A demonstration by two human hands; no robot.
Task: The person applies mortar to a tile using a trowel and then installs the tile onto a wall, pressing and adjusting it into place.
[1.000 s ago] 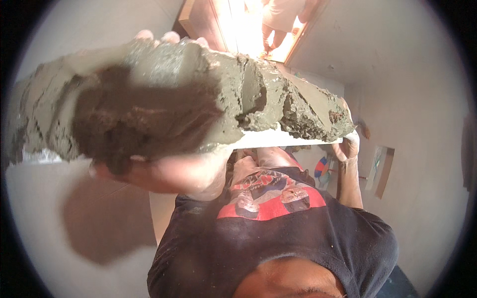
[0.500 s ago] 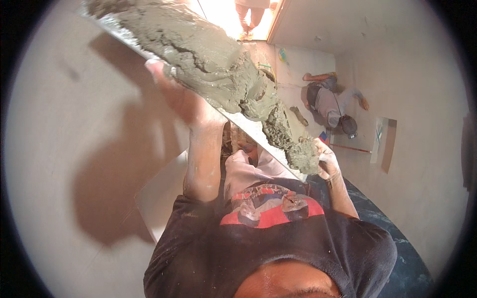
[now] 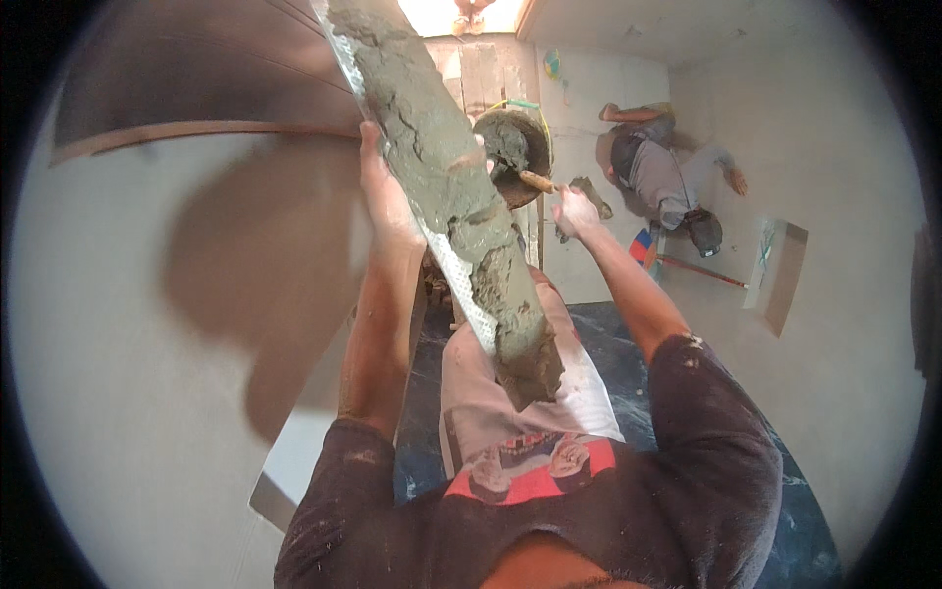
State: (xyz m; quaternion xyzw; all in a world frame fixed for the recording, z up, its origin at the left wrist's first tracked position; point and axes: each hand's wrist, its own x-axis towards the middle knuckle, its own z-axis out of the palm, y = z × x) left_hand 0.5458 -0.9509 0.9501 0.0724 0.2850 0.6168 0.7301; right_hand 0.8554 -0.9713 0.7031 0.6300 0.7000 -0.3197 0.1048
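Note:
My left hand [image 3: 391, 201] is closed round the edge of a long narrow tile strip [image 3: 449, 265] with a white textured back, held up at a slant. Thick grey mortar [image 3: 432, 147] coats most of its face. Fingertips show past the strip's far edge. My right hand [image 3: 577, 213] is closed on the wooden handle of a trowel [image 3: 537, 182]. The trowel's blade end reaches into a round bucket [image 3: 546, 147], where grey mortar [image 3: 505, 142] lies. The strip covers the bucket's left part, and the blade itself is hard to make out.
At the right, a co-worker [image 3: 657, 162] is bent low by the wall. A long red-handled tool [image 3: 702, 270] lies near a rectangular wall recess [image 3: 785, 275]. Beyond the bucket, another person's feet [image 3: 469, 22] show in the bright doorway. Dark marbled surface [image 3: 422, 471] lies below me.
The strip has come down and turned steeper. My right hand has left its lower end and now grips the trowel at the bucket. The left hand keeps its hold.

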